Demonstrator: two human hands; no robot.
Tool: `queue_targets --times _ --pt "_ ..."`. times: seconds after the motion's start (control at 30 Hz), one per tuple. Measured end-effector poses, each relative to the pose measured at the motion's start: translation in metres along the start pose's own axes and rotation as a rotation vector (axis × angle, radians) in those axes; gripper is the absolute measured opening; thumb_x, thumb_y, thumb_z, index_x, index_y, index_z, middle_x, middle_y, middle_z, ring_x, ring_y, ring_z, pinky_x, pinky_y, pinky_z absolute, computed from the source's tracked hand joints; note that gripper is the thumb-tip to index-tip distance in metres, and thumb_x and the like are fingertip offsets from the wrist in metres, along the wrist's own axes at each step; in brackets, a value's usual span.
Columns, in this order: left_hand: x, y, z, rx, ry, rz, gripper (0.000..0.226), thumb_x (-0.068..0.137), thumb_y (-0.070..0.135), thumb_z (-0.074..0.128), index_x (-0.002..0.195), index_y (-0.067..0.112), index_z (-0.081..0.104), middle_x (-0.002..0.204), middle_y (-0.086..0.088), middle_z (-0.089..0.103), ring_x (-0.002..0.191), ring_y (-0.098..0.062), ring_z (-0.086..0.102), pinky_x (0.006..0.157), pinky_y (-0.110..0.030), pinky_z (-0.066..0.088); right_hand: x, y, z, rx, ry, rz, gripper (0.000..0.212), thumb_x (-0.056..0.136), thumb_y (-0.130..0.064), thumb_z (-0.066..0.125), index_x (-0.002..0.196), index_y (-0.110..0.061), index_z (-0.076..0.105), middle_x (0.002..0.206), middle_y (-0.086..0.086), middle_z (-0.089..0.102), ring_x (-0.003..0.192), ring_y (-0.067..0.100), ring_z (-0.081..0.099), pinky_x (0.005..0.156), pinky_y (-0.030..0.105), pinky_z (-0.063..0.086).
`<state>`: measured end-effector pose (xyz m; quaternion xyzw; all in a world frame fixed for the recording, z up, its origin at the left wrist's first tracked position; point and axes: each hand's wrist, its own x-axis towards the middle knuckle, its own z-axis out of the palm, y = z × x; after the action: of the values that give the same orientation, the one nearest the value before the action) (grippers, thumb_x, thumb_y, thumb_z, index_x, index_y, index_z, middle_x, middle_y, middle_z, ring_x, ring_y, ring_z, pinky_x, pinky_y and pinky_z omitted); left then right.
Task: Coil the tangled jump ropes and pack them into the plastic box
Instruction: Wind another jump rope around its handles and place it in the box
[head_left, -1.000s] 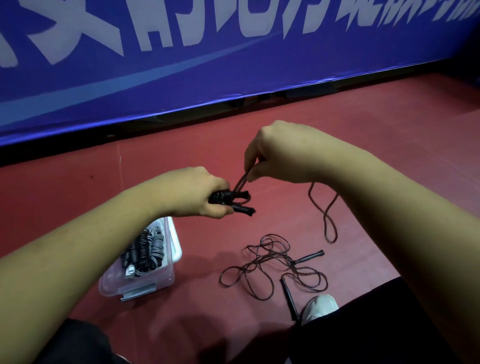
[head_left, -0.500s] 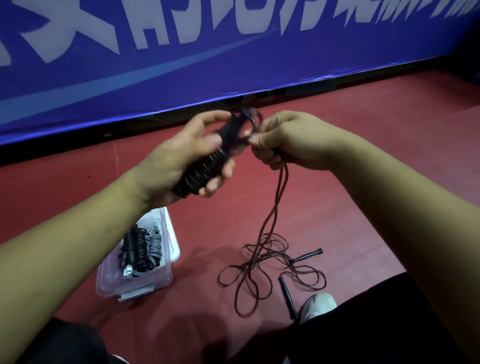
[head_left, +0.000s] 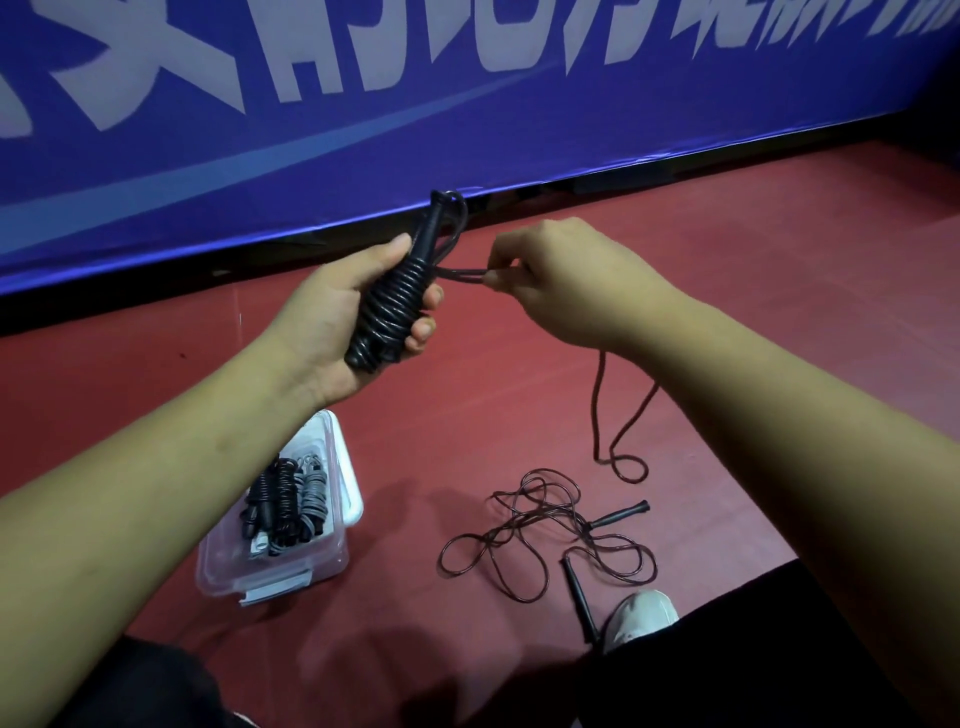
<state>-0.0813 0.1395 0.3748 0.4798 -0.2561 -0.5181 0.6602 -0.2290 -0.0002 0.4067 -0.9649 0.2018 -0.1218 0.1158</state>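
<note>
My left hand (head_left: 332, 317) grips a pair of black handles with dark rope wound tightly around them, the coiled jump rope (head_left: 397, 299), held upright above the floor. My right hand (head_left: 558, 283) pinches the free stretch of that rope just right of the handles. The slack (head_left: 621, 431) hangs from under my right wrist to a small loop on the floor. A second jump rope (head_left: 550, 535) lies tangled on the red floor with its two black handles beside it. The clear plastic box (head_left: 340, 558) stands at lower left with several coiled ropes inside.
A blue banner wall (head_left: 467, 130) runs across the back, with a dark gap at its base. My white shoe (head_left: 641, 613) and dark trouser legs sit at the bottom edge. The box's lid (head_left: 350, 467) lies at its far side.
My right hand has moved right and down, drawing the rope taut across from the handles. More turns sit on the handles. The slack has lifted off the tangled rope and now hangs further right.
</note>
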Motion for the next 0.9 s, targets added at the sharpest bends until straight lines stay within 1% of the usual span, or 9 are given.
queue_targets --times 0.2,0.3,0.37,0.47,0.53,0.6,0.67,0.77,0.9 --pt "0.003 0.000 -0.002 0.098 0.074 0.051 0.022 0.091 0.033 0.055 0.104 0.017 0.059 0.078 -0.006 0.066 0.055 -0.018 0.056 0.049 -0.023 0.047 0.001 -0.007 -0.004 0.168 -0.151 0.059 0.032 0.103 -0.028 0.050 0.084 -0.009 0.068 0.067 0.004 0.058 0.060 0.019 0.053 0.059 0.031 0.039" --pt "0.004 0.003 -0.005 0.143 0.120 0.078 0.018 0.094 0.030 0.054 0.100 0.015 0.062 0.077 -0.005 0.068 0.054 -0.017 0.057 0.048 -0.023 0.047 0.001 -0.014 -0.001 0.132 -0.179 0.051 0.033 0.103 -0.032 0.050 0.103 -0.001 0.062 0.086 0.013 0.061 0.078 0.027 0.055 0.063 0.033 0.035" --pt "0.003 0.005 -0.007 0.161 0.144 0.090 0.017 0.096 0.028 0.053 0.098 0.015 0.063 0.077 -0.006 0.068 0.053 -0.017 0.057 0.048 -0.023 0.047 0.000 -0.018 0.001 0.106 -0.147 0.006 0.029 0.099 -0.032 0.058 0.110 -0.006 0.052 0.092 0.006 0.055 0.087 0.027 0.053 0.070 0.034 0.039" --pt "0.003 0.006 -0.011 0.208 0.156 0.111 0.017 0.097 0.027 0.052 0.096 0.015 0.063 0.076 -0.006 0.069 0.053 -0.016 0.058 0.048 -0.023 0.048 0.000 -0.020 0.003 0.040 -0.100 -0.028 0.015 0.097 -0.028 0.058 0.099 -0.018 0.047 0.087 0.002 0.051 0.088 0.033 0.054 0.073 0.040 0.046" --pt "0.004 0.006 -0.014 0.232 0.156 0.120 0.016 0.097 0.027 0.052 0.095 0.015 0.063 0.076 -0.005 0.069 0.053 -0.016 0.058 0.048 -0.023 0.048 -0.001 -0.017 0.004 0.022 -0.102 0.002 0.010 0.098 -0.030 0.055 0.100 -0.020 0.055 0.085 0.002 0.053 0.089 0.034 0.055 0.073 0.041 0.047" --pt "0.003 0.008 -0.018 0.248 0.158 0.123 0.016 0.096 0.028 0.054 0.094 0.015 0.062 0.076 -0.005 0.070 0.053 -0.016 0.059 0.048 -0.022 0.049 -0.005 -0.015 0.001 0.020 -0.124 0.037 0.016 0.100 -0.033 0.052 0.105 -0.022 0.062 0.085 0.002 0.056 0.088 0.034 0.056 0.071 0.038 0.045" --pt "0.004 0.009 -0.020 0.281 0.157 0.130 0.015 0.095 0.027 0.055 0.094 0.013 0.062 0.076 -0.005 0.070 0.053 -0.016 0.059 0.048 -0.022 0.049 -0.007 -0.015 0.001 -0.101 -0.100 0.040 0.020 0.101 -0.032 0.047 0.109 -0.023 0.064 0.097 0.006 0.058 0.087 0.036 0.056 0.070 0.037 0.040" --pt "0.007 0.006 -0.023 0.338 0.172 0.143 0.014 0.096 0.023 0.055 0.098 0.011 0.063 0.077 -0.005 0.072 0.054 -0.016 0.060 0.049 -0.022 0.050 -0.008 -0.026 0.000 -0.228 -0.077 0.076 0.020 0.098 -0.023 0.046 0.109 -0.018 0.062 0.097 0.009 0.051 0.078 0.034 0.047 0.068 0.035 0.034" --pt "0.009 0.008 -0.027 0.408 0.163 0.139 0.014 0.093 0.023 0.058 0.101 0.012 0.063 0.080 -0.006 0.073 0.057 -0.016 0.061 0.051 -0.022 0.051 -0.007 -0.031 0.002 -0.176 -0.087 0.118 0.009 0.096 -0.016 0.045 0.089 -0.013 0.049 0.082 0.009 0.043 0.073 0.036 0.041 0.067 0.035 0.034"
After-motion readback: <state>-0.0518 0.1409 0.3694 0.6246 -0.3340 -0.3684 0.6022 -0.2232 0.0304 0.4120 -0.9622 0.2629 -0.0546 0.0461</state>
